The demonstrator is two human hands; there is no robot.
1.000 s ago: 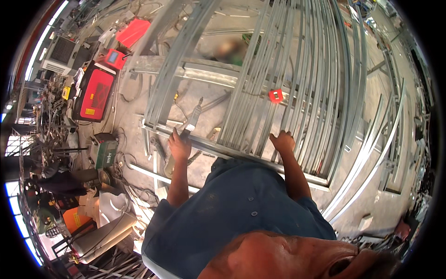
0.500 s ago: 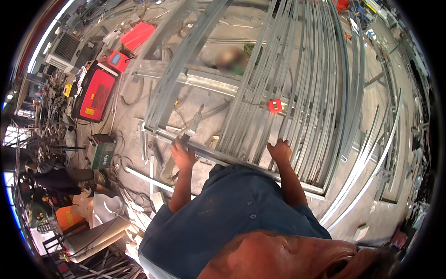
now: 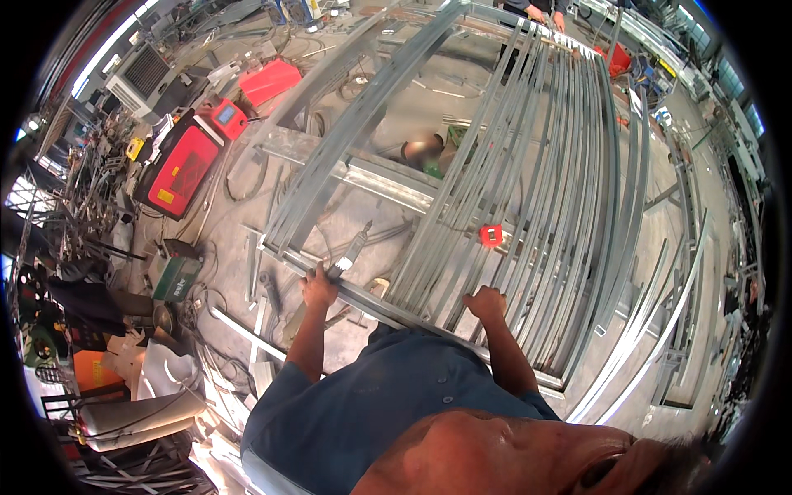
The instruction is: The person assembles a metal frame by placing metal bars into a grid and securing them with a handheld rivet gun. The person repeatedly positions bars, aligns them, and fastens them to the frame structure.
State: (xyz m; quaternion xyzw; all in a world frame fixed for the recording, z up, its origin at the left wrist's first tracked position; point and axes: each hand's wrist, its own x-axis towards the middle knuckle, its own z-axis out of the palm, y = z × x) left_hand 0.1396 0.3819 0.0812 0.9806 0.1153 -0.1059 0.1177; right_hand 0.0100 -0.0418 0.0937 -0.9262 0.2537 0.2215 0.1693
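Note:
My left hand (image 3: 318, 289) has its fingers curled over the near rail of a large metal frame (image 3: 379, 308), left of my body. My right hand (image 3: 487, 304) is closed around one of the thin metal tubes in a long row (image 3: 569, 206), near the row's close end. These tubes lie side by side across the frame, running away from me. On top of them sits a red tape measure (image 3: 492, 237), beyond my right hand. A grey power tool (image 3: 353, 254) with a slim tip lies just past my left hand.
A co-worker's hands (image 3: 549, 18) are at the tubes' far end. To the left stand a red machine (image 3: 180, 169), a green box (image 3: 176, 279) and a gas cylinder (image 3: 144, 412). Loose metal strips (image 3: 639, 338) lie on the floor at right. Cables (image 3: 216, 330) trail at left.
My view has tilted up, so the far end of the frame and a co-worker's hands now show. My right hand has shifted slightly left over the tubes. My left hand stays at the rail.

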